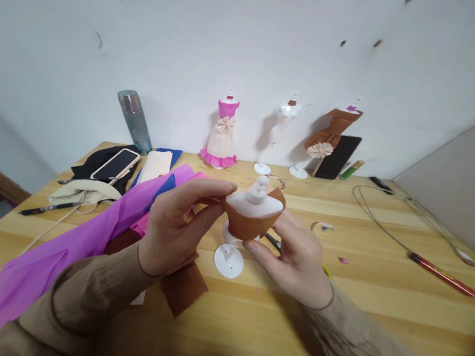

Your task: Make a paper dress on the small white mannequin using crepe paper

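A small white dress-form mannequin [254, 204] leans toward me between both hands, its round base [228, 260] low over the table. Brown crepe paper [246, 225] wraps its chest, with a corner standing up behind the right shoulder. My left hand [175, 222] pinches the paper's edge at the left of the bust, thumb and forefinger together. On the other side my right hand [297, 254] grips the wrapped mannequin, its thumb against the lower front of the paper; its other fingers are partly hidden behind. A loose brown paper piece [184, 288] lies below my left hand.
Three more mannequins stand by the wall: one in a pink and cream dress [225, 127], one bare white [286, 120], one in brown [338, 124]. Purple paper [67, 261], a phone [115, 164] and a bottle [134, 119] are left. A red-handled tool [440, 274] with a cord lies right.
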`<state>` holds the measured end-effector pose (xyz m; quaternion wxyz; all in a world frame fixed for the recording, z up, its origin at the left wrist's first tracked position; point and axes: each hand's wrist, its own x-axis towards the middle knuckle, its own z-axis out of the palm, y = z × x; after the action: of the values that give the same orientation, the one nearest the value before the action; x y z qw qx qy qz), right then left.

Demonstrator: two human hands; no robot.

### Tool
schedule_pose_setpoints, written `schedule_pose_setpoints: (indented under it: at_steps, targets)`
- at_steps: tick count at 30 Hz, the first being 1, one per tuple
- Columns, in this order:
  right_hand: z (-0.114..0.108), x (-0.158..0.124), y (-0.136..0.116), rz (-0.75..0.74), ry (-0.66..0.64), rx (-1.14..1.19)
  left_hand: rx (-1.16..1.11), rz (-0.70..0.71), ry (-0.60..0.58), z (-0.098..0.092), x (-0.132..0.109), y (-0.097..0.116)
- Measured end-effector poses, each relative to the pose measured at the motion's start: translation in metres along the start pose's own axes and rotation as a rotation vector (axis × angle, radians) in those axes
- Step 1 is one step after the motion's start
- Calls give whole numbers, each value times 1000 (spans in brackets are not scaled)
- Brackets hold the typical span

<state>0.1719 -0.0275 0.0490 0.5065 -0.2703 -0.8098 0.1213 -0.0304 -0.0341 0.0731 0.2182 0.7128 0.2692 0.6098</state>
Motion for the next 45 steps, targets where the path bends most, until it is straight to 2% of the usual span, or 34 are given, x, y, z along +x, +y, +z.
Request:
schedule_pose_setpoints:
  at_steps: [8, 13, 17, 20, 24, 30, 35, 38, 41, 43, 45]
  targets:
    - [0, -1, -2, 3, -1, 4, 223, 227, 115, -3, 4, 3]
    - [0, 0, -2, 17, -3, 4, 310, 329, 13, -5, 7, 11]
    - [1, -1, -4, 19, -6, 4, 417, 430, 63, -3, 8, 11]
    - [3, -2, -5, 23, 13, -8, 554, 587, 71, -6, 6, 6]
    - [4, -2, -7, 27, 31, 3, 729, 769, 7, -11, 0, 1]
    - [4, -3, -7, 32, 36, 21, 689, 720, 96, -6, 5, 4]
    - [5, -2, -8, 19, 28, 24, 705, 754, 85, -4, 4, 7]
    - [4, -1, -9, 11, 21, 15, 793, 797, 83, -4, 1, 5]
    - [4, 0, -6, 6, 47, 10, 876, 858, 31, -5, 1, 2]
    - [5, 0, -3, 26, 64, 22, 873, 891, 10, -5, 3, -1]
    - [6, -1, 1, 54, 68, 40, 796, 863, 33, -3, 3, -4]
